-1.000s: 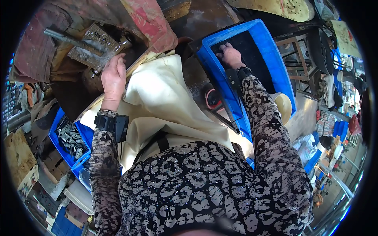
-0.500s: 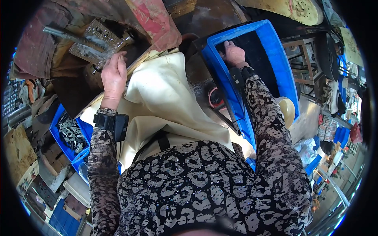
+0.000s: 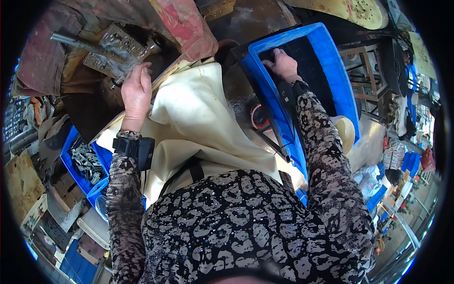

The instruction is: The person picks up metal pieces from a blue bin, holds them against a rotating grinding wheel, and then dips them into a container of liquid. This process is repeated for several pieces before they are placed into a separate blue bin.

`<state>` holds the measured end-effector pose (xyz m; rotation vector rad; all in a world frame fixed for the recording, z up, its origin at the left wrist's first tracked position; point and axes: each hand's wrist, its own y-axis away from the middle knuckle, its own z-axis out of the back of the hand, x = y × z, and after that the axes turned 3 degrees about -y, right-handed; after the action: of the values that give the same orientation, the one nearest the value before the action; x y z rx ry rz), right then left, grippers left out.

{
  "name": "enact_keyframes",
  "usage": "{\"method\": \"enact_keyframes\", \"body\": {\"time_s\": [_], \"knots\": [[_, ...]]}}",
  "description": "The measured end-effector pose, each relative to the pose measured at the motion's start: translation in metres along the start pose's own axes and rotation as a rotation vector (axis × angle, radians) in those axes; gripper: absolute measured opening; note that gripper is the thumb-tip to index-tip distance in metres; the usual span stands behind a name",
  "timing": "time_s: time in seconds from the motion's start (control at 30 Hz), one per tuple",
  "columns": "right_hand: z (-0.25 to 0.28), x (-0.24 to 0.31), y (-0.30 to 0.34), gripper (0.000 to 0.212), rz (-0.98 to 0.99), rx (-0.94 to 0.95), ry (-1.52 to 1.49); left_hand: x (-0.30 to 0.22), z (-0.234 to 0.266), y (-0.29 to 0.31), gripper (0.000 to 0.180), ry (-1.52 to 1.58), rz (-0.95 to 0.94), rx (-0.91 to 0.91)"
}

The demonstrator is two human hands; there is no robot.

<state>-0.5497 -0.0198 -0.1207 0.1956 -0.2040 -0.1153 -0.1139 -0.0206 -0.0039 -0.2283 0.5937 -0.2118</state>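
My left hand (image 3: 136, 91) is beside a wet metal block (image 3: 124, 40), its fingers bent together at the block's near edge. What they hold, if anything, is hidden. A round metal rod (image 3: 87, 45) lies across the block, and whitish liquid runs around it. My right hand (image 3: 285, 66) reaches into a long blue bin (image 3: 336, 78) with a dark bottom. Its thumb and fingers are apart, and I see nothing between them. A cream apron sheet (image 3: 189, 99) covers my lap and reaches up toward the block.
At the left, a blue crate (image 3: 71, 154) holds many small metal parts (image 3: 86, 161). A red stained cloth (image 3: 184, 26) hangs beside the block. Beyond the blue bin stands a wooden stool (image 3: 366, 71). A cream round container (image 3: 344, 132) sits by my right forearm.
My right hand has shifted slightly to the right inside the bin, its thumb now more apart from the fingers. My left hand has hardly moved; the liquid by its fingertips looks whiter.
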Motion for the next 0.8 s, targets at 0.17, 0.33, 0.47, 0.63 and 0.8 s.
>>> {"method": "enact_keyframes", "body": {"time_s": [0.17,0.33,0.47,0.63,0.8], "knots": [[0.0,-0.012,0.018,0.049,0.01,0.015,-0.043,0.002,-0.001,0.0,0.02,0.01,0.021,0.003],[-0.003,-0.01,0.025,0.046,-0.018,0.058,-0.041,0.003,-0.001,0.001,0.021,0.003,0.025,0.011],[-0.001,-0.002,0.02,0.044,-0.028,0.108,-0.03,0.0,-0.001,0.0,0.021,0.018,0.029,0.019],[-0.004,0.0,0.013,0.044,-0.025,0.124,0.039,-0.001,0.001,0.0,0.022,0.007,0.031,0.028],[-0.008,0.001,0.011,0.045,-0.011,0.114,0.054,0.001,0.001,0.001,0.022,0.011,0.027,0.028]]}}
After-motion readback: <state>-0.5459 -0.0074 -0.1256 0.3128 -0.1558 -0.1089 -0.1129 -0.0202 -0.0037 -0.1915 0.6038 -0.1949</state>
